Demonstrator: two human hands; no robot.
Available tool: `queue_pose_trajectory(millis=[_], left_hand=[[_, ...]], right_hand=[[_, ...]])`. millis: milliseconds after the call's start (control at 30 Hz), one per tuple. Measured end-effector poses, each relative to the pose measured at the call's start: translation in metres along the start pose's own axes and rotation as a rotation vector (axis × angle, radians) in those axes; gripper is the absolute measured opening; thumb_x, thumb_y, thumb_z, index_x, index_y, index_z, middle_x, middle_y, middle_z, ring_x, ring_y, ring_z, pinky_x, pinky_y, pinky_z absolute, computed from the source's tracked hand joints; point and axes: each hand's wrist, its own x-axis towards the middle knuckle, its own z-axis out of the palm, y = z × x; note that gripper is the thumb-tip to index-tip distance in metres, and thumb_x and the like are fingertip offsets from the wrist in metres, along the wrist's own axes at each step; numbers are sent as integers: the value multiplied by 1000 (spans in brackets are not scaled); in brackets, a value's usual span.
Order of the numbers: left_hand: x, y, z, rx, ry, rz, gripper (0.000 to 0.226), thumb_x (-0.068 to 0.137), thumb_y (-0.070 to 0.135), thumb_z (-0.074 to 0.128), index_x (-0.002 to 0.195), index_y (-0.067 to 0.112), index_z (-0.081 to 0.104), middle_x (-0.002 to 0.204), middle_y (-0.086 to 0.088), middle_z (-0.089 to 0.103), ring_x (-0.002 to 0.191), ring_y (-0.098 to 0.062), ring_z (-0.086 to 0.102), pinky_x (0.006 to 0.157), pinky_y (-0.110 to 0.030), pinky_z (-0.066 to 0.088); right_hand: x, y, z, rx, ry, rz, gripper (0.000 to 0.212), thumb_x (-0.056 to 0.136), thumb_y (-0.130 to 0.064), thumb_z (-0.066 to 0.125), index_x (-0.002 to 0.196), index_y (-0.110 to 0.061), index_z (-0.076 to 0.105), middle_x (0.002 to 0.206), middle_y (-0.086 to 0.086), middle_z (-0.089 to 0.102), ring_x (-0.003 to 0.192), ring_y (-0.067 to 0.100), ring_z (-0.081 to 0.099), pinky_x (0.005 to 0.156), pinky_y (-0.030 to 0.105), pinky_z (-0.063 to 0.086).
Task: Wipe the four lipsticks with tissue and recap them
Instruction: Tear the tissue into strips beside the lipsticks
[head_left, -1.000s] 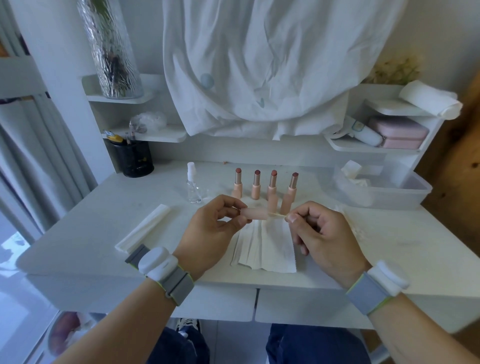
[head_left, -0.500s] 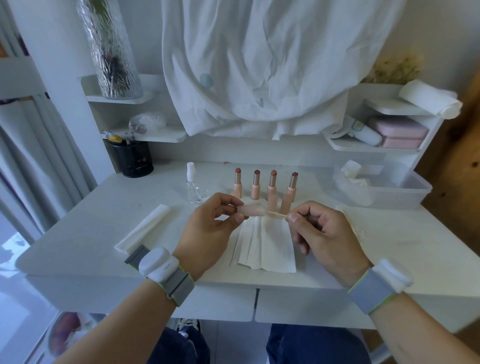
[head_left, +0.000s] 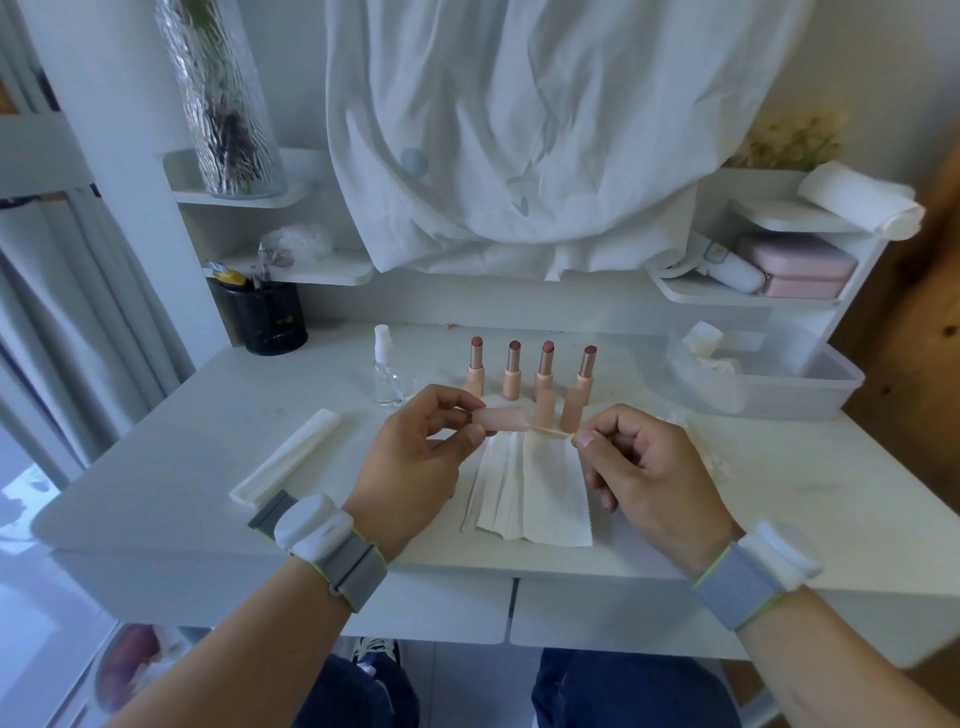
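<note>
Lipsticks (head_left: 530, 371), four, stand uncapped in a row on our white table (head_left: 156, 441), behind a sheet of tissue (head_left: 530, 493). Our left hand (head_left: 415, 457) pinches a pink cap (head_left: 501, 420) held sideways; our right hand (head_left: 639, 467) pinches a thin stick (head_left: 550, 430) whose tip meets the cap's open end.

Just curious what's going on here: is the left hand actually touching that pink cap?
Touching. The head view shows the left hand pinching the pink cap between thumb and fingers, above the tissue.
</note>
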Motion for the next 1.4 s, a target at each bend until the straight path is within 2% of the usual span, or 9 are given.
queue_pose_trajectory(millis=[267,633,833,1067,1400], left_hand=[[0,-2,0,40,-5,2,10,103,13,66,108,21,67,102,7,80,45,-11,45,46,-24,42],[1,-1,1,30,16,4,9,104,12,64,109,19,66,101,7,80,43,-9,45,45,-22,42],[-2,1,2,42,-53,27,9,101,12,68,106,20,68,99,5,80,45,-8,49,47,-21,41],[-3,3,2,64,-129,40,14,96,9,75,100,22,72,96,4,77,47,-14,46,49,-20,44],[-2,1,2,73,-106,29,13,97,12,74,100,25,72,101,2,77,47,-13,49,50,-21,45]], right_hand=[[0,-4,-2,83,26,-3,20,104,-8,62,85,-7,70,64,17,63,50,27,52,54,35,47],[0,-3,-1,66,43,2,22,104,-9,62,84,-9,72,64,18,63,49,25,52,52,32,46],[-2,-3,1,16,10,16,22,102,-12,65,81,-11,70,59,6,63,49,21,52,54,32,47],[-2,-4,1,-40,-55,-12,22,104,-13,65,83,-11,71,60,7,66,46,19,52,52,27,46],[-3,-6,0,-22,-110,-9,22,104,-11,64,83,-13,71,61,6,67,48,20,54,53,31,46]])
